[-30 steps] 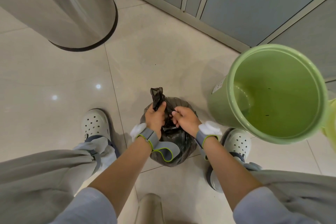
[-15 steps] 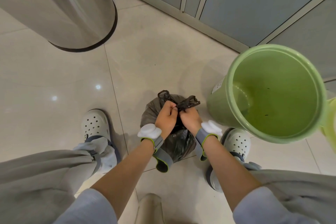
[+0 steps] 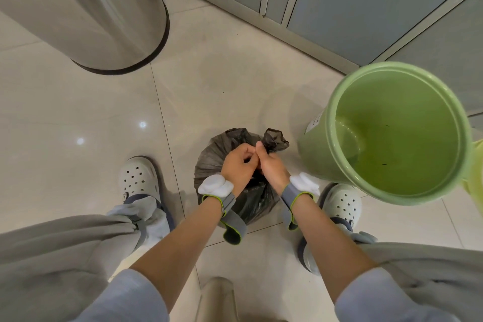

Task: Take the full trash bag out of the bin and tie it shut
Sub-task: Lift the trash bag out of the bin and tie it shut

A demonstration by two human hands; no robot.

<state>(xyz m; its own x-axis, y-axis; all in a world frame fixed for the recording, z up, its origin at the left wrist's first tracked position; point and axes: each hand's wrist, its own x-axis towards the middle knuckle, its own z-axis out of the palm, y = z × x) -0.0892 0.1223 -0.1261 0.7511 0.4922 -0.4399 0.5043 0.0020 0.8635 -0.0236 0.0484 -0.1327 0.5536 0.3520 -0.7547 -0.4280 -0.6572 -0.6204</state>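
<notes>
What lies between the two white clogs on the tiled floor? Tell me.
The dark plastic trash bag, with the left hand and right hand gripping its gathered top, in the head view.

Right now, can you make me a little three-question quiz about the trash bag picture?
1. True or false: the trash bag is out of the green bin.
2. What do the left hand and right hand hold? A) the bag's top B) the bin's rim C) a shoe
3. Fill in: the bag sits on the ____ between the two shoes.

Key:
1. True; it sits on the floor beside the bin.
2. A
3. floor
</notes>
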